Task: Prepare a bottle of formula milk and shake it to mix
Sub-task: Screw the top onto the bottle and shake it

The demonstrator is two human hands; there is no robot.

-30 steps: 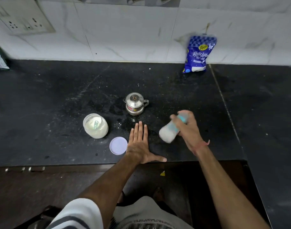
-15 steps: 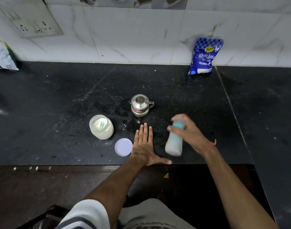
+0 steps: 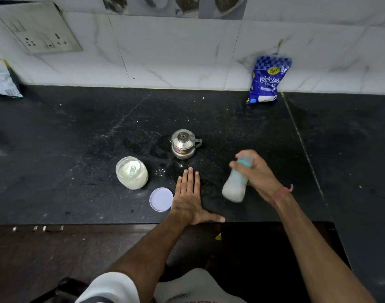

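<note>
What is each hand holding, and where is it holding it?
The right hand grips the baby bottle round its upper part, near the teal top. The left hand holds nothing; it lies flat on the black counter.

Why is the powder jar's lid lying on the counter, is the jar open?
Open. The jar has no lid on: its powder and scoop show, and the round lid lies flat beside it.
</note>
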